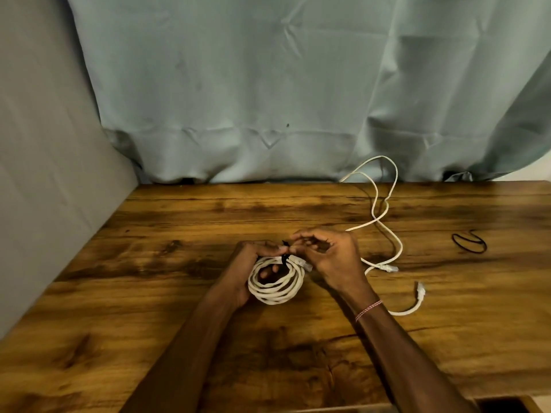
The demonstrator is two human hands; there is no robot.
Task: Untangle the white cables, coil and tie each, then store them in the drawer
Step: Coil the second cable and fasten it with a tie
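Gripping the coiled cable, the left hand curls its fingers through the loops. At the coil's far rim, the right hand pinches a black tie wrapped round the strands. Right of the coil, 1 loose cable snakes across the table toward the curtain, its 2 plugs lying nearest the coil. Farther right lies a black band.

Dark-stained wooden table. Right half: loose white cable snaking from back edge forward, two plug ends lying near each other. Farther right, well apart: thin black loop.
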